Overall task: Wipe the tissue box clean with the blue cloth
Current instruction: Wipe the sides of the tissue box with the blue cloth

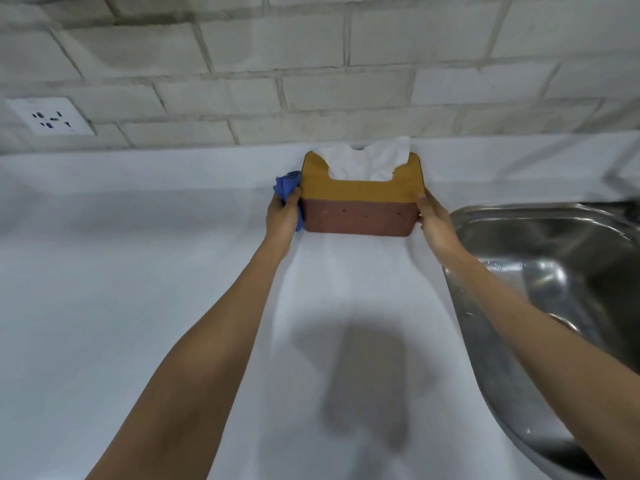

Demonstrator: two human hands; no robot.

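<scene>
I'd brace the tissue box (360,202) with my right hand (433,216), fingers clasping its sink-side end, while my left hand (282,213), fingers closed around the blue cloth (287,183), rubs the opposite end.

Both hands flank the tissue box (360,199) — left hand (282,213) clutching blue cloth (287,185).

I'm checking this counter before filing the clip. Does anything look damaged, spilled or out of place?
Nothing looks damaged. The sink holds scattered water droplets, which is ordinary. The tissue box sits between both hands, its tissue rumpled.
</scene>
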